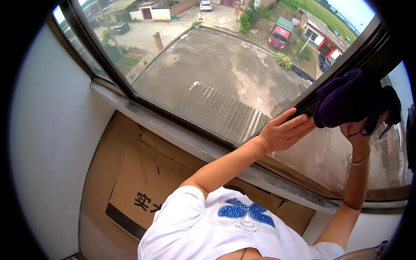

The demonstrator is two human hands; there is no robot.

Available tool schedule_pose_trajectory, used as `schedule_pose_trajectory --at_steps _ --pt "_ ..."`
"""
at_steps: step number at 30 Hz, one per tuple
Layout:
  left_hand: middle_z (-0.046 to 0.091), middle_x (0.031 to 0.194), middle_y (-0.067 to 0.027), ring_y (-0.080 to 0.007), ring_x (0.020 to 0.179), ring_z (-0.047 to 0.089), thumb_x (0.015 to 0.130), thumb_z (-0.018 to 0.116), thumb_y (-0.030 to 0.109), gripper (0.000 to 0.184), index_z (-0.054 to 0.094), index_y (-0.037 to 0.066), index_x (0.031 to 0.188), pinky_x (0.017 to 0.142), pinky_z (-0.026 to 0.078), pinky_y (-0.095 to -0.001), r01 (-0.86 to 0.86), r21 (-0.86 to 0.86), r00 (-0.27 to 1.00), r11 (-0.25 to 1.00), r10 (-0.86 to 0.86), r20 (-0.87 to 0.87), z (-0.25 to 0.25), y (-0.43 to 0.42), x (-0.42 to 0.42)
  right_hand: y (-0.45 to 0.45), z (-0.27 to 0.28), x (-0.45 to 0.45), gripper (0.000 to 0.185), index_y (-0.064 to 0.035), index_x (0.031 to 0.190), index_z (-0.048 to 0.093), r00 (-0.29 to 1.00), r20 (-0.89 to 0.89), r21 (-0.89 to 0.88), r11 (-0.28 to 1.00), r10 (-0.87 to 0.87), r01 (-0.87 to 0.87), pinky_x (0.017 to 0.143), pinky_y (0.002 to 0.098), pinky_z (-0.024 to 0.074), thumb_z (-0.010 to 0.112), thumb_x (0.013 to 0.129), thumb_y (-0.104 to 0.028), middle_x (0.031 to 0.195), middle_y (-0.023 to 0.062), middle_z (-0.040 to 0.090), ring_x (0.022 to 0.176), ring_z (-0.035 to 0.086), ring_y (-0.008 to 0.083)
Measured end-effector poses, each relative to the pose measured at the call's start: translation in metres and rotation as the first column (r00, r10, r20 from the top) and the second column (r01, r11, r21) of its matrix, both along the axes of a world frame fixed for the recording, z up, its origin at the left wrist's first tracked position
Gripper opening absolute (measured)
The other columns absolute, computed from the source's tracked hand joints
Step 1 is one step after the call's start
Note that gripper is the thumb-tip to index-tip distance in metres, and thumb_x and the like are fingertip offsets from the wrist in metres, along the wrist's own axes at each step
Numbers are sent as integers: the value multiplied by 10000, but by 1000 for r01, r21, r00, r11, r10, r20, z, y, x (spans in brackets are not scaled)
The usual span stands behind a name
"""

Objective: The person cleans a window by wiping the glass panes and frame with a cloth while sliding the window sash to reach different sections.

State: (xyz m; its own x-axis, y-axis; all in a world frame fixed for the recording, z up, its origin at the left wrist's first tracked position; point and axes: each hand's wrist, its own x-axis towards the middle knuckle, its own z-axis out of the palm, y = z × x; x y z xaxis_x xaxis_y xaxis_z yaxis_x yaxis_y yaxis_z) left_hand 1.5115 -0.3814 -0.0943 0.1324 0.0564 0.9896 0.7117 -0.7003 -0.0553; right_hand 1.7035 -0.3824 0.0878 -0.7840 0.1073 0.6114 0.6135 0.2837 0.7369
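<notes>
A dark purple cloth (346, 97) hangs bunched against the dark window frame at the upper right. My right hand (357, 132), mostly hidden under its folds, grips it from below; a bangle (360, 158) circles that wrist. To the left of the cloth, my left hand (286, 131) reaches up with its fingers stretched out. Its fingertips are beside the cloth's lower left edge, at the window frame (318, 93); whether they touch the cloth I cannot tell. The window pane (208, 73) lies behind both arms, and the right-hand pane (320, 167) looks smeary.
Below the window runs a narrow sill (173, 130). Brown cardboard (143, 173) with dark printed characters covers the area under it. A white wall (56, 130) is on the left. Outside are a flat roof (208, 56), a red truck (279, 37) and buildings.
</notes>
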Motion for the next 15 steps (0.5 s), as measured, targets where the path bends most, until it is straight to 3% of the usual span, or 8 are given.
schedule_pose_trajectory --at_steps 3,6,8,11,12,13,14,15 --pt "478 1398 -2 -169 1331 393 855 546 143 409 605 158 1259 1119 347 -389 -64 -94 996 994 58 -61 -3 -17 -4 9 1 14 580 -133 1236 595 998 43 -3 999 -49 49 1061 527 292 633 823 -539 1270 141 548 1217 448 369" --pt "435 1436 -41 -178 1350 377 818 537 116 476 553 115 1293 1171 201 -410 -268 -182 958 946 241 -159 -15 -59 -18 33 -5 34 443 -116 1188 627 990 45 -75 988 -133 136 967 492 373 594 881 -435 1190 149 594 1114 519 358" --pt "393 1467 -79 -198 1359 368 794 550 115 552 484 82 1342 1182 158 -464 -306 -314 952 899 281 -124 -42 -88 -23 55 -5 35 360 -105 1155 649 966 34 -161 952 -258 260 904 468 427 567 920 -365 1137 155 625 1045 566 351" --pt "311 1502 -104 -206 1393 298 786 580 116 703 312 24 1429 1187 99 -501 -441 -478 887 760 452 -100 -76 -136 -37 54 7 -10 312 -103 1167 649 882 91 -408 790 -463 457 862 426 468 529 957 -301 1119 144 645 1028 601 308" --pt "303 1502 -111 -205 1395 290 792 577 107 709 294 16 1436 1185 94 -506 -480 -504 856 718 508 -92 -86 -151 -41 55 15 -22 318 -61 978 640 997 75 -6 1000 -17 17 784 480 434 501 943 -345 976 181 622 921 578 348" --pt "336 1478 -126 -211 1387 303 798 565 74 680 307 -3 1423 1181 98 -510 -465 -540 849 701 527 -47 -93 -166 -45 44 17 -31 362 -41 884 636 966 119 185 951 229 -248 745 507 417 487 936 -367 905 200 611 868 567 369" --pt "357 1462 -131 -223 1375 320 806 546 53 646 325 -6 1411 1174 123 -507 -483 -592 823 645 566 -53 -102 -180 -47 29 20 -44 425 -20 790 632 882 198 380 796 428 -472 706 534 400 473 928 -389 834 218 600 814 556 389" --pt "369 1453 -136 -231 1368 329 809 538 46 626 339 -10 1400 1170 143 -499 -473 -614 813 632 581 -29 -109 -194 -49 6 22 -46 450 -58 781 652 989 73 123 983 131 -139 705 533 394 475 917 -449 826 197 609 823 562 377"
